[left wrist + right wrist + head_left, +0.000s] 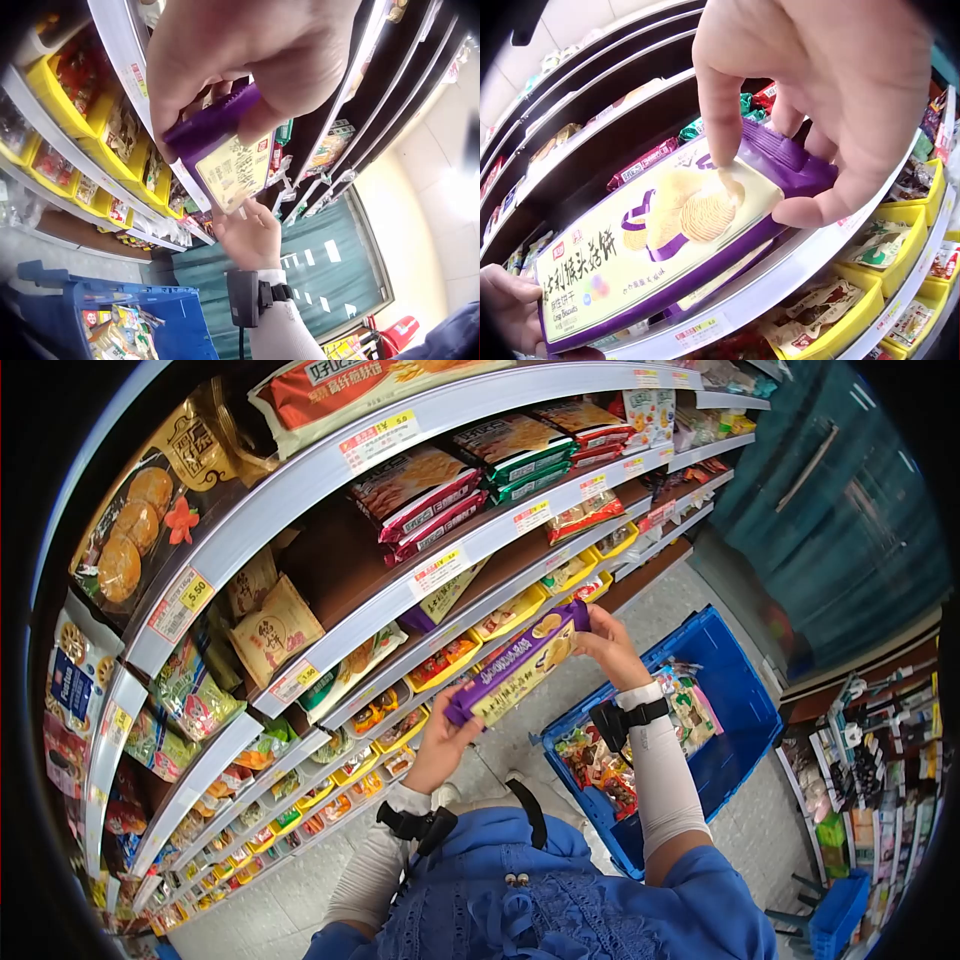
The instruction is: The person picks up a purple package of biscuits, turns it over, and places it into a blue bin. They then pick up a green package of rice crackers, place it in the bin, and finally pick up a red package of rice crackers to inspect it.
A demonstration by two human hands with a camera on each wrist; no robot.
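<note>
A long purple and cream packet of biscuits (520, 662) is held between both hands, in front of the shelves. The left hand (440, 743) grips its near end, thumb on the printed face, in the head view. At the other end the right hand (612, 647) pinches the purple crimped edge. In the right wrist view, cookies are pictured on the packet's front (660, 232), and the right hand (810, 112) curls over its end. The left wrist view shows the left hand (255, 67) holding the purple wrapper from above.
A blue crate (740, 760) partly filled with snack packets stands on the floor at right. Shelves at left carry stacked biscuit packs (415, 495) and yellow bins (510, 615) of small snacks. Another similar purple-edged packet (445, 598) lies on a shelf behind. A teal curtain (850, 500) hangs beyond.
</note>
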